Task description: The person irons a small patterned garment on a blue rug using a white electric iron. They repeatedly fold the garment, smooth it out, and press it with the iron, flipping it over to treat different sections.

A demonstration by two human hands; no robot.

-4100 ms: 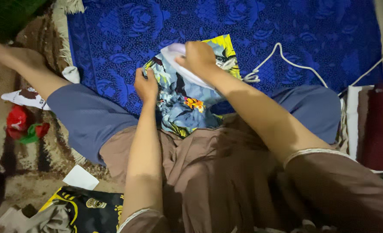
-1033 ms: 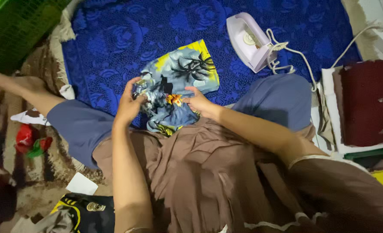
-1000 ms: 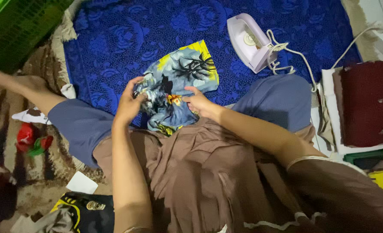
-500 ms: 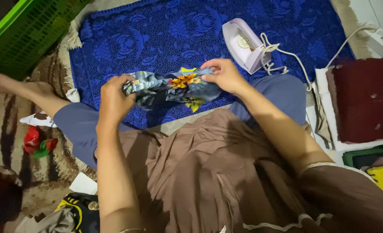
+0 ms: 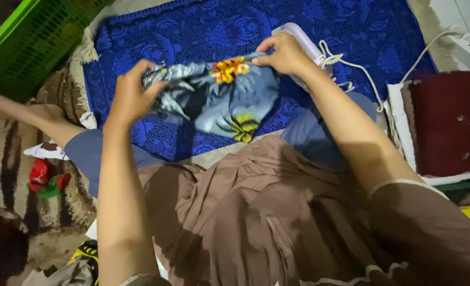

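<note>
I hold a small patterned garment [image 5: 221, 98], grey-blue with yellow and orange flowers, up in the air above the blue floral mat [image 5: 192, 32]. My left hand [image 5: 131, 95] pinches its left top corner and my right hand [image 5: 282, 53] pinches its right top corner. The cloth hangs down between them, spread out. A pale lilac iron [image 5: 311, 47] stands on the mat just behind my right hand, mostly hidden by it, with its white cord [image 5: 351, 69] coiled beside it.
A green plastic crate [image 5: 28, 47] sits at the top left. Stacked folded cloths, dark red on top [image 5: 449, 122], lie at the right. A brown patterned rug [image 5: 12, 159] with red and green scraps [image 5: 44, 177] is at the left. My brown clothing [image 5: 245, 212] fills the foreground.
The iron was set aside on the mat to the right. Both hands then took the garment by its corners and lifted it off the mat, raising it higher in the last half second.
</note>
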